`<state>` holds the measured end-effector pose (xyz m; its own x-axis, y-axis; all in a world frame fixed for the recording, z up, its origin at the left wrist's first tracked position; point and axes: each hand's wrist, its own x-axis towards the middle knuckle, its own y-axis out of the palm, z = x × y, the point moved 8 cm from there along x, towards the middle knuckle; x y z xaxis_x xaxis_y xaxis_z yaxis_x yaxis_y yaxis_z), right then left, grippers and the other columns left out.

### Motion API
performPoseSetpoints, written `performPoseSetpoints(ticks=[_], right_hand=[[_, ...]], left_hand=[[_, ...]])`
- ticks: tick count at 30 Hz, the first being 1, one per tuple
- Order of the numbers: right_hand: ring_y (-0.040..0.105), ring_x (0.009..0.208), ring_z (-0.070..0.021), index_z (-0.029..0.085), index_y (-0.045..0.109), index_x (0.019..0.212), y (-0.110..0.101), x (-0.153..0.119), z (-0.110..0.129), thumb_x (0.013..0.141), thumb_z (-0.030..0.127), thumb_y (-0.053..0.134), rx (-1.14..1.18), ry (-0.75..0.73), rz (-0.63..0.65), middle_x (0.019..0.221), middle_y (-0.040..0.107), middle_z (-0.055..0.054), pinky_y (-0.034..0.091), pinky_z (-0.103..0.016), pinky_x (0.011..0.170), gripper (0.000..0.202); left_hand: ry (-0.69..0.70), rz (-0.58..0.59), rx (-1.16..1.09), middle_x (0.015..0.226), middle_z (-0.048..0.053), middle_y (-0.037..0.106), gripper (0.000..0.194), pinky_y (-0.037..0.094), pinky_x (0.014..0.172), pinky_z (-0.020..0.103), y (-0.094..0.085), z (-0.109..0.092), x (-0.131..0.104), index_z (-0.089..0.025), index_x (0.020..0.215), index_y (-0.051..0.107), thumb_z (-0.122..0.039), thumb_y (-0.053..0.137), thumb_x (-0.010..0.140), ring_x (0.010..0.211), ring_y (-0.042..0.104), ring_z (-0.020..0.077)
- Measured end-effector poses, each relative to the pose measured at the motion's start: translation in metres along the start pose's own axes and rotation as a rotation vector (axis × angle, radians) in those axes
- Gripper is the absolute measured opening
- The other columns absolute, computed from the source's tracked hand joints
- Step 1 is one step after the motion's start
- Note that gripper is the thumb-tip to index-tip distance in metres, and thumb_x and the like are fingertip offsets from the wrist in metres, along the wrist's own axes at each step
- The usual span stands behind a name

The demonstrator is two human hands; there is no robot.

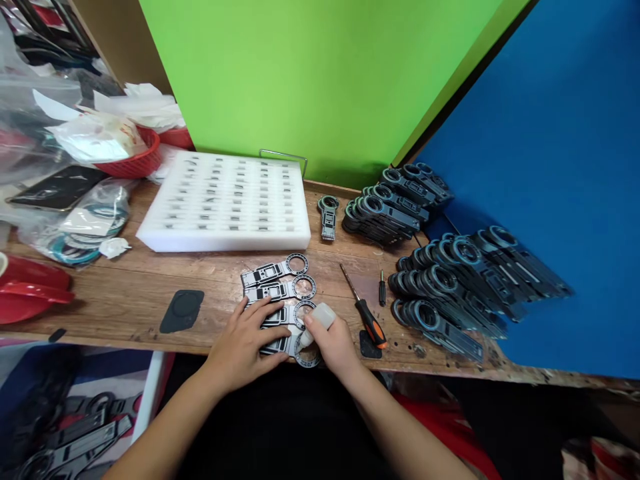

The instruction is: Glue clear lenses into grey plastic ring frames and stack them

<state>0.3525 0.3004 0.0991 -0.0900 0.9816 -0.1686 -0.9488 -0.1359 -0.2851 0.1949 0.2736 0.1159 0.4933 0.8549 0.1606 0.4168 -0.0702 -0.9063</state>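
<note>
Several flat grey parts with ring-shaped ends point(270, 291) lie fanned in a column on the wooden table. My left hand point(246, 341) rests on the left ends of the lower ones, its fingers spread. A small whitish bottle point(324, 315) is gripped in my right hand point(336, 345), its narrow tip pointing down-left at the ring of the lowest part. The fingers of my right hand are wrapped round the bottle and partly hide the rings beneath.
A white foam block point(230, 200) with rows of small pieces stands behind. An orange-black screwdriver point(370, 320), a smaller screwdriver point(382, 289) and stacks of dark ringed parts point(440, 280) are at right. A red cup point(30, 288) and red basket point(135, 160) sit left.
</note>
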Motion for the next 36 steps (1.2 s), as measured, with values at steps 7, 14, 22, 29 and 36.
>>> performPoseSetpoints(ticks=[7,14,22,29,36], right_hand=[[0.044,0.051,-0.0104,0.017,0.058,0.070,-0.002,0.005,-0.011,0.068,0.051,0.068,0.477,0.172,-0.056,0.058,0.053,0.003,0.037,-0.021,0.048,0.035],[0.053,0.054,-0.0114,0.019,0.058,0.077,-0.045,0.027,0.003,0.081,0.053,0.055,0.977,0.307,-0.104,0.071,0.060,0.000,0.040,-0.020,0.043,0.033],[0.052,0.043,-0.0075,0.015,0.055,0.080,-0.065,0.070,-0.002,0.093,0.025,0.039,1.323,0.530,-0.146,0.061,0.057,-0.001,0.046,-0.013,0.038,0.023],[0.053,0.039,-0.0058,0.016,0.052,0.084,-0.077,0.101,-0.026,0.098,0.023,0.027,1.356,0.571,-0.294,0.058,0.058,0.001,0.047,-0.010,0.037,0.029],[0.068,0.060,-0.0127,0.017,0.052,0.088,-0.086,0.105,-0.033,0.099,0.029,0.027,1.310,0.559,-0.365,0.071,0.067,-0.005,0.055,-0.017,0.046,0.030]], left_hand=[[0.046,-0.019,0.019,0.139,0.000,0.047,0.039,0.019,0.107,0.061,0.000,-0.001,-0.001,-0.038,0.114,0.060,-0.051,0.062,0.077,0.132,0.034,0.0303],[-0.212,-0.190,-0.348,0.116,0.005,0.064,0.033,0.045,0.094,0.044,-0.018,0.014,-0.016,-0.026,0.110,0.057,-0.040,0.061,0.080,0.108,0.058,0.0252],[-0.911,-0.052,-1.897,0.064,-0.006,0.052,0.036,0.036,0.040,0.016,0.013,-0.002,-0.026,-0.020,0.103,0.055,-0.033,0.066,0.071,0.045,0.048,0.0056],[-0.807,-0.031,-2.439,0.054,-0.007,0.046,0.026,0.026,0.038,0.016,0.008,-0.028,-0.015,-0.016,0.096,0.059,-0.031,0.066,0.076,0.038,0.041,0.0038],[-0.824,-0.064,-2.480,0.054,-0.007,0.046,0.021,0.026,0.038,0.015,0.007,-0.030,-0.010,-0.017,0.090,0.062,-0.030,0.068,0.076,0.038,0.042,0.0038]])
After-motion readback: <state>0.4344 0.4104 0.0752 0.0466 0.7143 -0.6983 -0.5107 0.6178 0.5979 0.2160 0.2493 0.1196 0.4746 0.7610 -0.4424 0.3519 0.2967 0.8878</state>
